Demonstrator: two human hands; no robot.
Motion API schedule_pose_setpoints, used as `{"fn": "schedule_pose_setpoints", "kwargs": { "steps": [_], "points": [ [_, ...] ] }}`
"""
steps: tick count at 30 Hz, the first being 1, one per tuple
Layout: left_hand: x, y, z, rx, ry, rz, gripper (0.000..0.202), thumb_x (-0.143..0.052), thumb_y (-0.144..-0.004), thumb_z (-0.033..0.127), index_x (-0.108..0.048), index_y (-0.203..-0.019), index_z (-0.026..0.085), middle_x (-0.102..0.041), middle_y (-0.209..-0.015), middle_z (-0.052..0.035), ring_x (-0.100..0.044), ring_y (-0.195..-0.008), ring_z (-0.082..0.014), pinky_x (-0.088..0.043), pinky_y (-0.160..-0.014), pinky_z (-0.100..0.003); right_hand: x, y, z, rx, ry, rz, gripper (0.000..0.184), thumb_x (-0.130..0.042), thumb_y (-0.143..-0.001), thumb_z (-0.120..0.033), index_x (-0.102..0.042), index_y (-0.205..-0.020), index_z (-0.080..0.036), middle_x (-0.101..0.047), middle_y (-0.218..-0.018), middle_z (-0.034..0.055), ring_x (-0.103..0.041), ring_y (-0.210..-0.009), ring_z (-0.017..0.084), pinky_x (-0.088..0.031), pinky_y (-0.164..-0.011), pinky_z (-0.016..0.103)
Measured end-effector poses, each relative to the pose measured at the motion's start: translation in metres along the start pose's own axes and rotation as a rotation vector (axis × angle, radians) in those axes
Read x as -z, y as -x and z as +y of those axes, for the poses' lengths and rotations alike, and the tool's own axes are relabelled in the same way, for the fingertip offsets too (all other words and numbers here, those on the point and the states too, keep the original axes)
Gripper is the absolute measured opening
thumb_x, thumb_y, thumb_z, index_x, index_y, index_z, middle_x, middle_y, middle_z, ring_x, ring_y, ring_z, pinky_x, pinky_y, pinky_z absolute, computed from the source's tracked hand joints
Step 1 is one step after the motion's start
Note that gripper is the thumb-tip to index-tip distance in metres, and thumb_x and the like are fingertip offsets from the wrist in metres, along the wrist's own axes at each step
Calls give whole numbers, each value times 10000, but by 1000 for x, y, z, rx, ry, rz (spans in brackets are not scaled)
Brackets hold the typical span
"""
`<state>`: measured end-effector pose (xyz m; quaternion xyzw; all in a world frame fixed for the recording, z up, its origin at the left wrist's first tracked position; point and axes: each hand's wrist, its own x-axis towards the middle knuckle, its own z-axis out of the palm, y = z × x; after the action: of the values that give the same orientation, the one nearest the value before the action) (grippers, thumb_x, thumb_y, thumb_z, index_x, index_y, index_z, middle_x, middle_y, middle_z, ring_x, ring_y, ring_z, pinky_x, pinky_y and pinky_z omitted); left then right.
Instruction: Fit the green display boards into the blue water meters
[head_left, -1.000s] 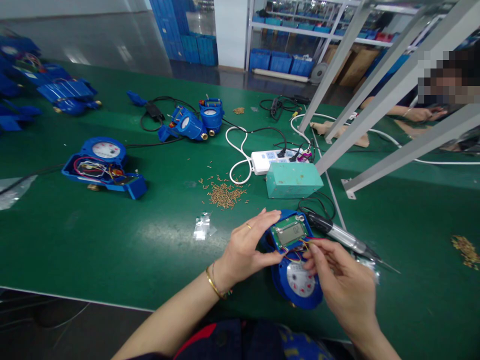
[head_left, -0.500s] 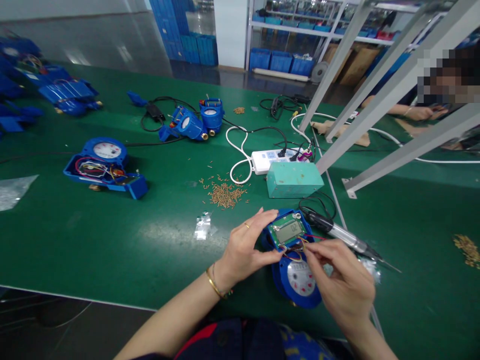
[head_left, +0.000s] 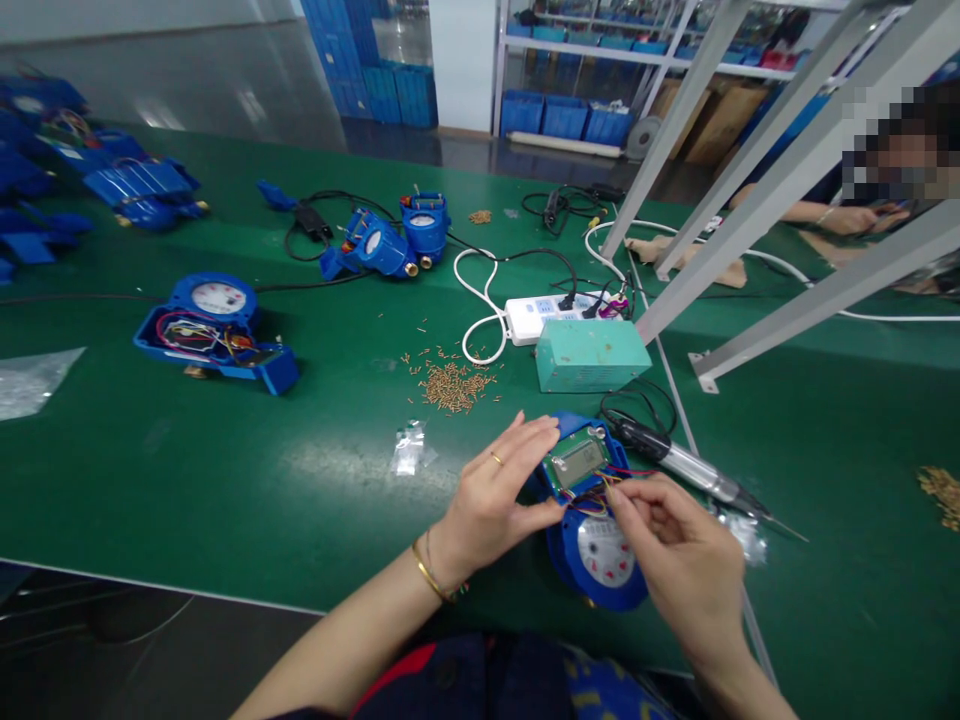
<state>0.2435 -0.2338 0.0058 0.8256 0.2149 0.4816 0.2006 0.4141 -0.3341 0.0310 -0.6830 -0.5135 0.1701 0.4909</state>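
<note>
A blue water meter (head_left: 600, 555) with a round dial lies on the green table (head_left: 225, 480) in front of me. Above its dial sits a green circuit board with a grey display (head_left: 577, 462), joined to it by coloured wires (head_left: 596, 497). My left hand (head_left: 495, 495) grips the left side of the meter's housing, thumb and fingers around the board's edge. My right hand (head_left: 686, 560) pinches the coloured wires just below the board.
An electric screwdriver (head_left: 690, 468) lies right of the meter, behind it a teal box (head_left: 589, 355) and a white power strip (head_left: 551, 315). Small brass screws (head_left: 450, 385) are heaped mid-table. More blue meters (head_left: 217, 330) lie left. Another person sits at far right behind grey frame legs (head_left: 750, 200).
My right hand has crept up and left over the dial to the wires. The left hand has kept its hold on the meter.
</note>
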Motion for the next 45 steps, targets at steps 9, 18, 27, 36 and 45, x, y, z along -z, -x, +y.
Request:
{"fn": "schedule_pose_setpoints", "kwargs": {
  "steps": [9,18,27,36,45],
  "points": [
    [6,-1,3,-134,-129,-80,491,-660,-902,172,-490,-1357,94,-639,-1333,-212,-548,-1348,-268,-498,-1122,-527,4,-6,-3,-444,-453,-131,311,-800,-776,-454,-672,-740,-172,-577,-645,-7,-458,-535,81,-372,-481,154],
    [8,-4,3,-151,-137,-87,484,-653,-903,169,-490,-1352,89,-646,-1320,-218,-562,-1334,-271,-499,-1118,-531,1,-6,-5,-435,-385,-171,345,-795,-762,-465,-633,-723,-162,-592,-660,13,-516,-566,114,-424,-508,186],
    [6,-5,4,-78,-59,-61,568,-762,-806,172,-524,-1310,67,-662,-1288,-229,-613,-1277,-267,-468,-1150,-503,-2,-1,-9,356,310,47,184,-629,-944,-180,-599,-763,-173,-455,-619,-50,-453,-497,78,-367,-501,204],
    [4,-3,5,-21,-52,-43,590,-775,-794,194,-519,-1316,94,-682,-1265,-213,-647,-1233,-254,-420,-1173,-535,-4,-1,-1,661,544,113,59,-660,-947,-116,-636,-897,-136,-679,-735,24,-612,-595,116,-429,-581,241],
    [3,-3,4,9,-10,-26,610,-782,-780,201,-514,-1321,114,-694,-1256,-195,-666,-1205,-249,-436,-1159,-530,-1,0,1,757,635,83,27,-644,-955,-103,-628,-944,-122,-707,-767,49,-651,-649,145,-461,-632,258]
  ]
}}
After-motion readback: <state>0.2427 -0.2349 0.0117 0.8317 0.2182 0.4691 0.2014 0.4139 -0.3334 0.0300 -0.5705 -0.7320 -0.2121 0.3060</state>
